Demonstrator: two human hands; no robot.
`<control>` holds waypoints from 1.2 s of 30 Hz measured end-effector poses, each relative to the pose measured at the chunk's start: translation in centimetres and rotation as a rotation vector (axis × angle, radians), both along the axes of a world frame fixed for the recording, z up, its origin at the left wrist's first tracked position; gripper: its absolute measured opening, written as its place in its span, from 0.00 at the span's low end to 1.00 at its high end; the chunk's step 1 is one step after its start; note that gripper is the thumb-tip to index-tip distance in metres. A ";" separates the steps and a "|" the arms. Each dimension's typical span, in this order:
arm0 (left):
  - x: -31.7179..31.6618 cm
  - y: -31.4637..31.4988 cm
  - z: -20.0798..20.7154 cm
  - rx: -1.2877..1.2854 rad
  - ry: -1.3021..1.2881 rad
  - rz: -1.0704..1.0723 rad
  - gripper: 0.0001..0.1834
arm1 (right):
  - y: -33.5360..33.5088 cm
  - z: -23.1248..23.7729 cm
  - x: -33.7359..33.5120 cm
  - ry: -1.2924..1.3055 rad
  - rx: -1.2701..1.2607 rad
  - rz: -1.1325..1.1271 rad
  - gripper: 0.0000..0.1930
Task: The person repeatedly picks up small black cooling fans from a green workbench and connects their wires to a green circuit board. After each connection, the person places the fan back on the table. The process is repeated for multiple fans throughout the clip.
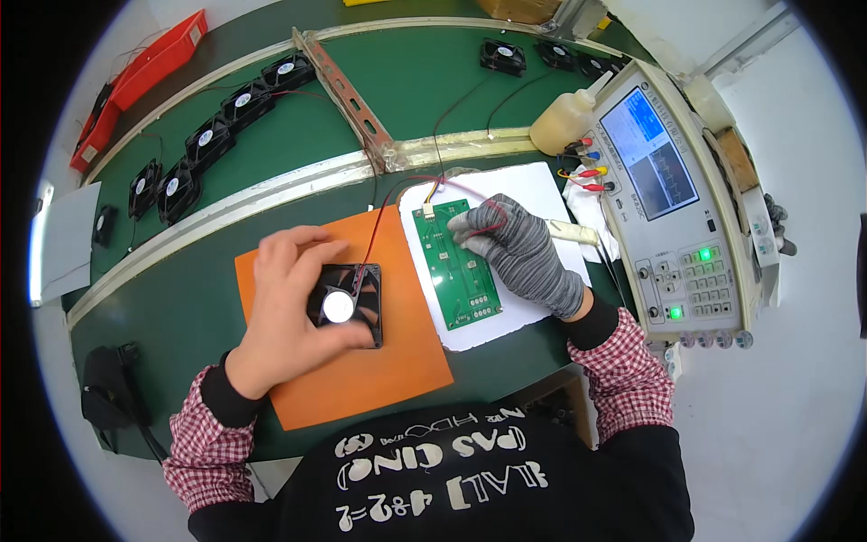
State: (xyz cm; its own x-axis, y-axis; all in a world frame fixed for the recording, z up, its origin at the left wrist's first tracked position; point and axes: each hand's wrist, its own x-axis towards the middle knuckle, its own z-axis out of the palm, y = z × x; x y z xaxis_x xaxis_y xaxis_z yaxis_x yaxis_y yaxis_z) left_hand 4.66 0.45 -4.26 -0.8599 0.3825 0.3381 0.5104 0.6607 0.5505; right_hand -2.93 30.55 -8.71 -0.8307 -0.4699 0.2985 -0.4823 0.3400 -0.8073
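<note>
Left hand (287, 303) bare, fingers curled over the black cooling fan (348, 305), gripping its frame; fan lies flat on the orange mat (361, 379) near the counter's front edge. Right hand (524, 253) gloved in striped grey, fingers pressed together and flat on the green circuit board (456, 266), which rests on a white sheet (533, 194) just beside the mat. Fan's red-and-black lead (388, 203) already runs to the connector at the board's far end: hookup looks done. Test instrument (673, 208) at the counter's right edge shows lit screens. More fans (217, 135) wait in a row along the far left of the counter; judged untested.
</note>
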 end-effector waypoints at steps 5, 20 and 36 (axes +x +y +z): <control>1.5 0.8 0.5 -0.221 -0.018 -0.127 0.55 | 0.0 1.3 -0.2 0.512 0.331 0.112 0.16; 5.3 -0.8 5.8 0.635 -0.500 -0.422 0.50 | 0.1 -0.2 -0.3 0.334 0.175 0.065 0.10; 1.6 0.6 6.9 0.109 0.324 -0.296 0.39 | 0.2 -0.5 0.0 0.387 0.181 0.036 0.09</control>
